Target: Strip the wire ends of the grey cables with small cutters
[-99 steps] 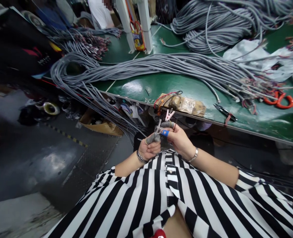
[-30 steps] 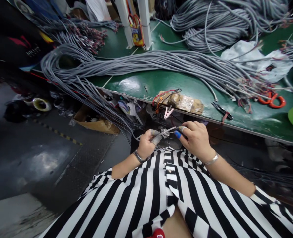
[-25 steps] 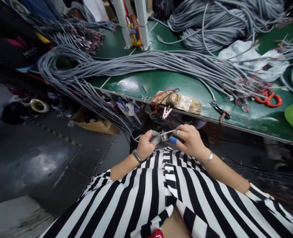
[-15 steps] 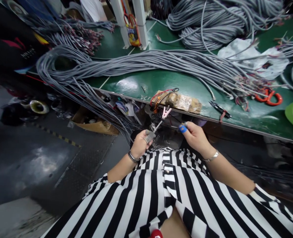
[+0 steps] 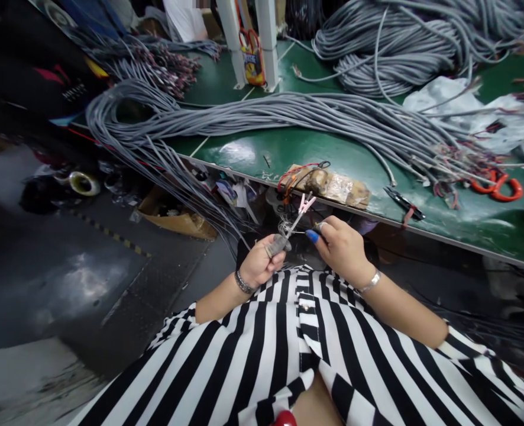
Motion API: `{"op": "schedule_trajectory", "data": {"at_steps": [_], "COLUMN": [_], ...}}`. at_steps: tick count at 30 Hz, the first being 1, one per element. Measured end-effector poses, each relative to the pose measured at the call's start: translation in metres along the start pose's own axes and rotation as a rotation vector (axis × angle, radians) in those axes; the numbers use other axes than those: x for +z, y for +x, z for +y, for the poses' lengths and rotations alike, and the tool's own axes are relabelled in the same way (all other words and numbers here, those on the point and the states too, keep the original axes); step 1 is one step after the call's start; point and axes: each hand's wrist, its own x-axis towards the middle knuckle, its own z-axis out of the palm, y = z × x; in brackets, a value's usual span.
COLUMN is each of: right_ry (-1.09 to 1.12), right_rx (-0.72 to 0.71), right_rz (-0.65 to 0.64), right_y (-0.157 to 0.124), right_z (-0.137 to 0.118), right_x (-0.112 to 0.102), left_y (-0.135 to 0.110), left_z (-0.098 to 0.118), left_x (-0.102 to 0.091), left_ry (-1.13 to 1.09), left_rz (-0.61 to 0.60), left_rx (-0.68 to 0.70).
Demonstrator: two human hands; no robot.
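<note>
Head view: striped shirt (image 5: 266, 349) nearest, at six o'clock.
Left hand (image 5: 262, 260): fingers curled tight around a grey cable end (image 5: 294, 225).
Cable end: jutting past the left thumb toward one o'clock, loose white strands (image 5: 284, 225) bunched on its eleven o'clock side.
Right hand (image 5: 342, 245): at three o'clock from the left; blue-wrapped thumb bent toward the forefinger, a thin strand reaching near; whether they grip it, I cannot tell.
Pink clothespin (image 5: 306, 204): just beyond the cable tip; touching or apart is unclear.
Green table (image 5: 297, 145): wooden block (image 5: 351, 190) at its edge, pliers (image 5: 403, 204) toward two o'clock, grey cables (image 5: 253, 112) behind.
Coil (image 5: 390, 50): farthest, one o'clock.
</note>
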Motion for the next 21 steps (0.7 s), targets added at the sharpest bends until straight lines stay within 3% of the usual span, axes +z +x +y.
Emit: {"op": "schedule_trajectory", "data": {"at_steps": [5, 9, 11, 14, 17, 19, 21], "right_ry": [0.012, 0.133, 0.365, 0.972, 1.471, 1.570, 1.589], "right_rx": [-0.021, 0.014, 0.071, 0.228, 0.403, 0.483, 0.558], "right_rz": [-0.036, -0.064, -0.086, -0.048, 0.226, 0.348, 0.227], "right_y": [-0.001, -0.005, -0.006, -0.005, -0.003, -0.005, -0.008], "right_z": [-0.001, -0.007, -0.010, -0.006, 0.011, 0.023, 0.030], "right_x": [0.004, 0.011, 0.010, -0.003, -0.021, -0.025, -0.018], "left_y": [-0.001, 0.000, 0.005, 0.018, 0.028, 0.027, 0.021], "left_z": [-0.001, -0.006, -0.008, -0.012, -0.013, -0.010, -0.004], "left_x": [0.005, 0.008, 0.003, -0.017, -0.039, -0.045, -0.040], "left_ry": [0.108, 0.404, 0.579, 0.694, 0.568, 0.497, 0.321], "left_rz": [0.039, 0.127, 0.172, 0.308, 0.468, 0.451, 0.302], "left_rx": [0.009, 0.082, 0.170, 0.286, 0.240, 0.220, 0.203]}}
